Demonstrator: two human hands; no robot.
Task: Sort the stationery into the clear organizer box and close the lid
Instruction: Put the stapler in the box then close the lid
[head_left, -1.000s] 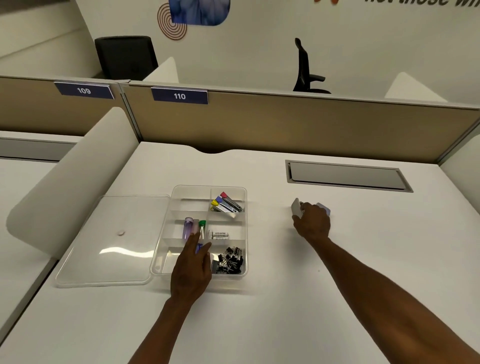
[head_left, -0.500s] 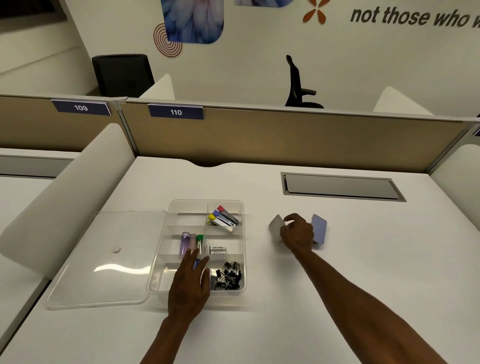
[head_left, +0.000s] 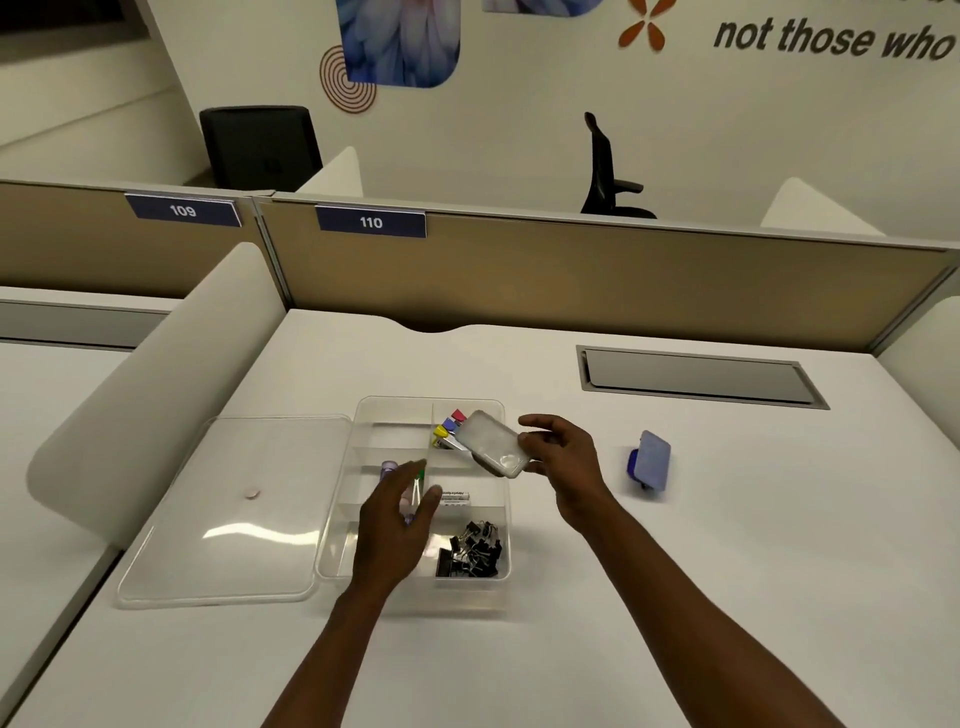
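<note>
The clear organizer box (head_left: 363, 415) stands open on the white desk, its compartments holding coloured markers (head_left: 449, 428), glue sticks (head_left: 388, 467), a small white item (head_left: 454, 500) and black binder clips (head_left: 472, 548). Its clear lid (head_left: 244, 509) lies flat to the left of the box. My right hand (head_left: 563, 457) pinches a small flat grey case (head_left: 493, 451) above the box's far right compartment. My left hand (head_left: 397, 525) hovers over the box's middle with fingers relaxed, holding nothing. A blue case (head_left: 652, 461) stands on the desk to the right.
A grey cable hatch (head_left: 696, 376) is set into the desk at the back right. White curved dividers (head_left: 156, 384) flank the desk, and a beige partition (head_left: 571, 270) closes the far edge.
My right hand lifted the grey case off the desk and carried it left over the box, leaving the blue case behind. My left hand rose slightly above the box.
</note>
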